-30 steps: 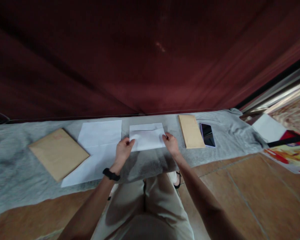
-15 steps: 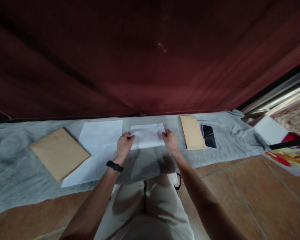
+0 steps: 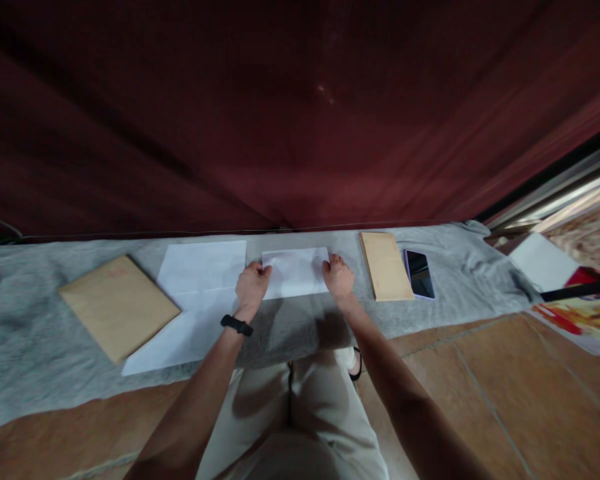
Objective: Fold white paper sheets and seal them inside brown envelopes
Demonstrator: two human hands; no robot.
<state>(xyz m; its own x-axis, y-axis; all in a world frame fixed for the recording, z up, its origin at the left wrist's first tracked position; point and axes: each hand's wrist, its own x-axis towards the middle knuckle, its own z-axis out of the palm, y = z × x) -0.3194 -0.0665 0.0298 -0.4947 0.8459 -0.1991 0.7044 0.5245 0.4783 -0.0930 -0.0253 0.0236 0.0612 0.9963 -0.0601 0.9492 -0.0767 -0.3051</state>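
A white sheet of paper (image 3: 297, 273), apparently folded, lies between my hands at the middle of the grey cloth. My left hand (image 3: 253, 287) pinches its left edge, with the thumb on top; a black band sits on that wrist. At the opposite edge, my right hand (image 3: 339, 279) grips the paper with thumb and curled fingers. To the left lie larger white sheets (image 3: 200, 270), partly covered by a brown envelope (image 3: 120, 307). On the right is a stack of smaller brown envelopes (image 3: 387, 267).
A phone (image 3: 420, 273) lies right of the small envelopes. The grey cloth (image 3: 460, 273) covers a long narrow surface against a dark red curtain (image 3: 300, 147). Tiled floor (image 3: 480, 380) runs along the near side. A white box-like object (image 3: 543, 260) and a colourful printed sheet (image 3: 580, 320) are at far right.
Both hands have shifted slightly while keeping hold of the paper's edges. The paper's top edge looks straighter and flatter than before. The other things lie as before.
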